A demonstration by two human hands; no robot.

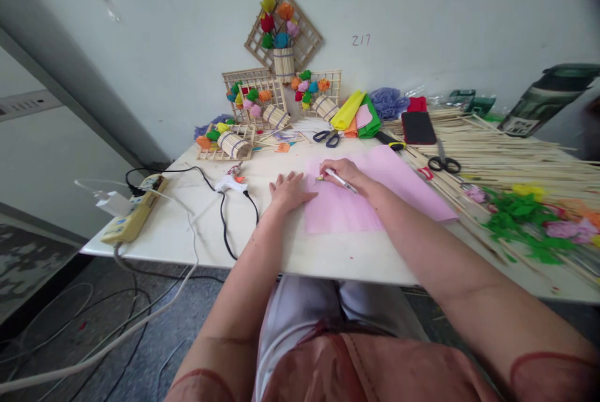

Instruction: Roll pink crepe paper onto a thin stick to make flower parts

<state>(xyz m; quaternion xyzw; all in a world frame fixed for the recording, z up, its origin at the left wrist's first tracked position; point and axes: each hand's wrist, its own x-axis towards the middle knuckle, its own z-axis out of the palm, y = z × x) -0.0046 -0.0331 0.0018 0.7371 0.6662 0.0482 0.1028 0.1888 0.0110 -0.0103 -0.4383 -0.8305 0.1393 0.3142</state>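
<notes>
right grip [345,172] partly hides the white pen [342,180]

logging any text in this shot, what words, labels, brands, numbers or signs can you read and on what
"217", on the wall; first character possibly "Z".
Bottle: label too blurred.
Power strip: markings too small.
Pink paper: marks too small.

From the wearer's head, the single view faces forward and down, close above the lap [302,311] and forearms [250,271], with the left hand [287,193] and right hand [345,172] near mid-frame over the white table [323,257], reaching to the wall [422,14] beyond.
</notes>
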